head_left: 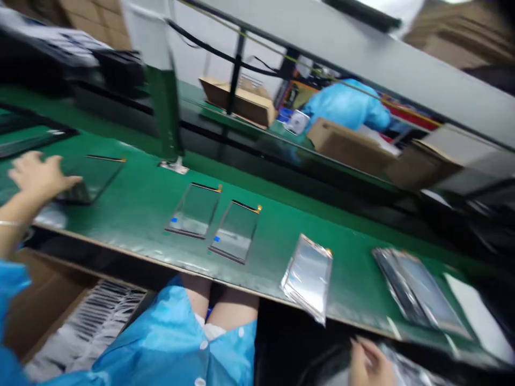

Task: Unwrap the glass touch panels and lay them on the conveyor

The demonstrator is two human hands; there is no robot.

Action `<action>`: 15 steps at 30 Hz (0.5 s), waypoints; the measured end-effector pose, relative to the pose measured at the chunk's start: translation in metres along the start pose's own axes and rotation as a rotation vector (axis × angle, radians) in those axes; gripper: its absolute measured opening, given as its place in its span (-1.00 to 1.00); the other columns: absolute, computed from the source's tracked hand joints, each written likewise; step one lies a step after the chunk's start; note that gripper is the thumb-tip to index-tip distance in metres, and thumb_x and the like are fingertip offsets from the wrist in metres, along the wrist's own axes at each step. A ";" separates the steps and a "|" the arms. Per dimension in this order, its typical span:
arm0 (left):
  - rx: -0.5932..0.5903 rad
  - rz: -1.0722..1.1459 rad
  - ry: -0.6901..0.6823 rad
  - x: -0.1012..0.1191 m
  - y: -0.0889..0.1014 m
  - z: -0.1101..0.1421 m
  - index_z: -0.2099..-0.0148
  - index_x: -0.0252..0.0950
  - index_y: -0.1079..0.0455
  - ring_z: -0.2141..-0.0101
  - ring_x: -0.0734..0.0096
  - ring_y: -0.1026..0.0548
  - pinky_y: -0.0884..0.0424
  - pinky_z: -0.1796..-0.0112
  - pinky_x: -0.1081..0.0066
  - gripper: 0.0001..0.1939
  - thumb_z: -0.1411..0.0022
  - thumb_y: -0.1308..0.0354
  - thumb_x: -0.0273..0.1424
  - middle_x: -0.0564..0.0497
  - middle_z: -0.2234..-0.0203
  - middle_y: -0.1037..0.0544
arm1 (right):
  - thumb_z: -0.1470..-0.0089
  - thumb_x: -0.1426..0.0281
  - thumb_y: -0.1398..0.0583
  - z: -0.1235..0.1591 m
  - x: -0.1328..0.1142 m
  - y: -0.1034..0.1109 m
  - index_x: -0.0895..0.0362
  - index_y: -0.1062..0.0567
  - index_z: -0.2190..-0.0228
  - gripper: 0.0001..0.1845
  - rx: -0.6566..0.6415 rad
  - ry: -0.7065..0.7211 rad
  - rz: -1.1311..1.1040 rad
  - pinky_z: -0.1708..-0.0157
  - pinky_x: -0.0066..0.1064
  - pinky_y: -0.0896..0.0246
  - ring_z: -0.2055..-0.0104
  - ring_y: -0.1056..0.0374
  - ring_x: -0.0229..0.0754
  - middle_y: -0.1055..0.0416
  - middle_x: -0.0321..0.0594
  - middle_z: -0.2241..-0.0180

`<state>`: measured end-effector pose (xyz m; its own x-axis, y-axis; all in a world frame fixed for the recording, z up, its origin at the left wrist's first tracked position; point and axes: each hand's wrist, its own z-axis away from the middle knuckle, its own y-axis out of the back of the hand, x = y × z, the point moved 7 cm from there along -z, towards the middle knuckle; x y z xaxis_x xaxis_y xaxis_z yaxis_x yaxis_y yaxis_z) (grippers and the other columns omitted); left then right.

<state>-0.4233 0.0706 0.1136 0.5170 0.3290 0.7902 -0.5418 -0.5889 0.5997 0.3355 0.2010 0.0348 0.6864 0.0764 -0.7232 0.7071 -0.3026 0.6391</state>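
My left hand, fingers spread, is over the left end of the green bench beside clear touch-screen panels; whether it touches them I cannot tell. Two clear panels with dark edges, blue tabs and small orange connectors lie side by side in the middle: the left panel and the right panel. To their right sits a shiny panel in clear plastic film. Low at the right, below the bench edge, is my right hand, its fingers loosely curled and blurred. Crumpled clear plastic is close beside it.
Several film-wrapped panels and a white sheet lie on the right. An open carton with packed pieces stands below left. A green post rises from the bench; beyond, a co-worker's blue sleeve shows among cartons.
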 end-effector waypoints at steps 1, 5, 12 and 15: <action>0.192 -0.077 -0.103 0.020 -0.005 -0.002 0.11 -0.16 -0.37 -0.10 0.05 -0.30 -0.35 0.05 0.17 -0.68 -0.06 -0.19 -0.22 0.24 0.38 -0.57 | 0.00 -0.06 -0.09 0.008 0.001 0.003 0.03 -0.41 0.33 -0.56 0.025 0.026 0.018 0.32 -0.03 -0.31 0.20 -0.34 0.10 -0.37 0.03 0.27; -0.111 0.165 -0.277 0.112 -0.137 0.037 0.02 -0.08 -0.40 -0.21 0.04 -0.09 0.05 -0.21 0.05 -0.61 -0.08 -0.17 -0.17 0.18 -0.05 -0.43 | -0.11 0.13 -0.06 0.003 -0.030 -0.036 0.13 -0.41 0.31 -0.68 -0.087 0.253 0.076 0.06 0.00 -0.22 0.04 -0.28 0.07 -0.37 0.05 0.16; -1.217 0.726 0.298 0.226 -0.393 0.208 0.04 -0.32 -0.38 -0.13 0.14 -0.29 -0.28 -0.03 0.20 -0.61 -0.07 -0.22 -0.30 -0.21 -0.13 -0.32 | -0.11 0.13 -0.07 -0.001 -0.039 -0.079 0.13 -0.41 0.15 -0.61 -0.219 0.284 0.162 -0.04 -0.02 -0.08 -0.10 -0.19 0.08 -0.28 0.04 -0.04; -1.235 0.718 0.357 0.242 -0.433 0.224 0.11 -0.33 -0.36 -0.10 0.19 -0.31 -0.32 0.01 0.22 -0.68 -0.09 -0.19 -0.32 -0.20 -0.05 -0.39 | -0.05 0.05 -0.06 -0.008 -0.013 -0.073 0.20 -0.37 0.08 -0.45 -0.115 0.126 0.094 -0.09 0.06 0.01 -0.17 -0.10 0.19 -0.21 0.17 -0.10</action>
<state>0.0845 0.2403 0.0163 -0.1891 0.5140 0.8367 -0.9100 0.2285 -0.3460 0.2759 0.2295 -0.0003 0.7614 0.1732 -0.6248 0.6483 -0.2043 0.7334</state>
